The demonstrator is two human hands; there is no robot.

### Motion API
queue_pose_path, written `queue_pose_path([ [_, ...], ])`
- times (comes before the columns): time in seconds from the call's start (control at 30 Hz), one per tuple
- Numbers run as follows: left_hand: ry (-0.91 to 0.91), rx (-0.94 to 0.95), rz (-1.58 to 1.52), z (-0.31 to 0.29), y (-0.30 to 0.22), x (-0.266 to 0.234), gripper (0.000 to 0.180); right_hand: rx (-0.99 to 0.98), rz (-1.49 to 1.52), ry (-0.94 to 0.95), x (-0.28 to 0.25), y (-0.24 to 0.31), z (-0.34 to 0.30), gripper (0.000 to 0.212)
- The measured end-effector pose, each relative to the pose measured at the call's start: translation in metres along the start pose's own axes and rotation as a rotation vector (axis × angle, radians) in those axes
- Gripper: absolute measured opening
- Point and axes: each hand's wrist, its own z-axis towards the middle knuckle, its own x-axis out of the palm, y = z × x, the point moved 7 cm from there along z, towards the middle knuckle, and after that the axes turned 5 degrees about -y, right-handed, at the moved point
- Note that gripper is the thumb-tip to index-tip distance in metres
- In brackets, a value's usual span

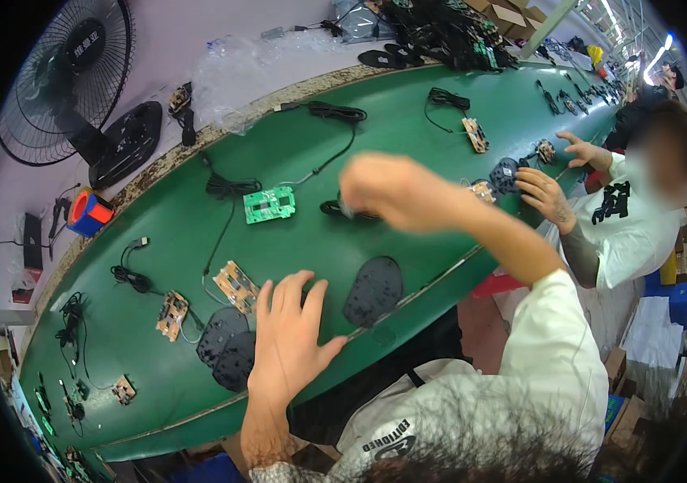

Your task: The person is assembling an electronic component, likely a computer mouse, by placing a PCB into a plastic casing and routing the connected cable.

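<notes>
My left hand (291,334) is over the near part of the green bench, fingers spread and thumb out. It is beside dark mouse-shaped plastic shells (225,342) and a brown circuit board (236,287). To its right, another dark shell (373,291) lies near the bench edge. Farther off, my right hand (396,193) is raised over the bench, fingers curled and blurred; what they pinch cannot be made out. A black cable (331,208) shows beside and below those fingers. Left of it lies a green circuit board (269,205) with a coiled cable (335,111) running off behind.
Brown boards with cables (172,315) lie farther left. At the back left stand a black fan (78,88) and a blue-and-orange tape roll (90,212). A co-worker's hands (549,193) handle a dark shell (504,175) at right. Black cables (456,32) are heaped behind.
</notes>
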Motion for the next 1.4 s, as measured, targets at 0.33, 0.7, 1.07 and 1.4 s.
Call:
queue_pose_path([
  [0.33, -0.172, 0.059, -0.032, 0.004, -0.015, 0.055, 0.059, 0.008, 0.019, -0.024, 0.058, 0.038, -0.105, 0.009],
  [0.7, -0.174, 0.079, -0.065, 0.012, -0.016, 0.050, 0.058, 0.124, -0.187, 0.079, 0.060, 0.025, -0.102, 0.009],
  [1.07, -0.177, 0.125, -0.083, 0.007, -0.017, 0.056, 0.056, 0.139, -0.186, -0.471, -0.045, -0.053, 0.000, 0.014],
  [1.4, 0.027, 0.048, 0.021, 0.005, 0.002, 0.031, 0.081, 0.589, -0.846, -0.451, -0.071, -0.315, 0.100, 0.021],
])
